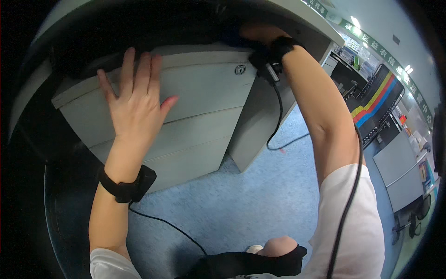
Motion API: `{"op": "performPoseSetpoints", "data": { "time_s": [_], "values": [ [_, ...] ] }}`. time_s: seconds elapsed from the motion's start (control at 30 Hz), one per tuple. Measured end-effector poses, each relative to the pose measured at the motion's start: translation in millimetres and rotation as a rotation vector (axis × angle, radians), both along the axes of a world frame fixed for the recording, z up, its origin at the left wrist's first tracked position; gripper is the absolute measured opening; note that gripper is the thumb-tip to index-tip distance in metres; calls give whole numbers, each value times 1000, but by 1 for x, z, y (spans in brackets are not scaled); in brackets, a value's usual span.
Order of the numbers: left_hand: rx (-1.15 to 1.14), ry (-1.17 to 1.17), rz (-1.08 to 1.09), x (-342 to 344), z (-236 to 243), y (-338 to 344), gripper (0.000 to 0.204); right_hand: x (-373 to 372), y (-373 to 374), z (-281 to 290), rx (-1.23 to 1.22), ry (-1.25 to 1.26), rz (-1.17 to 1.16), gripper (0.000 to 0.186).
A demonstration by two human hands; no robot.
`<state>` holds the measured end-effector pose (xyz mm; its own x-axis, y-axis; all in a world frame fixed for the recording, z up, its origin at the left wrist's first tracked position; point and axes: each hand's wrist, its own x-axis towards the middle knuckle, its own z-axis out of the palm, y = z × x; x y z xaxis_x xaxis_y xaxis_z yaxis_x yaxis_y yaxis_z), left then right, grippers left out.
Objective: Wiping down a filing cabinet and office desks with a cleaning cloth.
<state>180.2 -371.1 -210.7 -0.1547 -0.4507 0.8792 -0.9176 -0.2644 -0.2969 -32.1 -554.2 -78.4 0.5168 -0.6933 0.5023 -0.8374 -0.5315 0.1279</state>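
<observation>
Under the worktop [306, 14] — a reach above the cabinet [200, 93]

The left hand [137, 100] lies, fingers spread apart, over the fronts of the drawers [186, 144], its tips at the cabinet's upper edge. Near the upper right corner, the right hand [262, 32] goes into the dark space behind that edge — its fingers are lost in shadow, so I cannot tell whether they are apart or clamped on something. A narrow gap parts the cabinet from the side panel [265, 125]; blue floor [232, 195] spreads from there toward the person's knee [281, 244]. The drawers' fronts look flush, a round lock [239, 69] at top right; their contents are hidden.
</observation>
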Motion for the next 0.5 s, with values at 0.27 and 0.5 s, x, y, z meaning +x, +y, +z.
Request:
{"op": "performPoseSetpoints", "data": {
  "time_s": [0.27,0.5],
  "values": [
    [4,12,-131,1,10,6,74,7,70,-16,-198,181,120,28],
    [336,164,-65,17,12,13,76,106,136,-44,-250,-46,237,30]
  ]
}}
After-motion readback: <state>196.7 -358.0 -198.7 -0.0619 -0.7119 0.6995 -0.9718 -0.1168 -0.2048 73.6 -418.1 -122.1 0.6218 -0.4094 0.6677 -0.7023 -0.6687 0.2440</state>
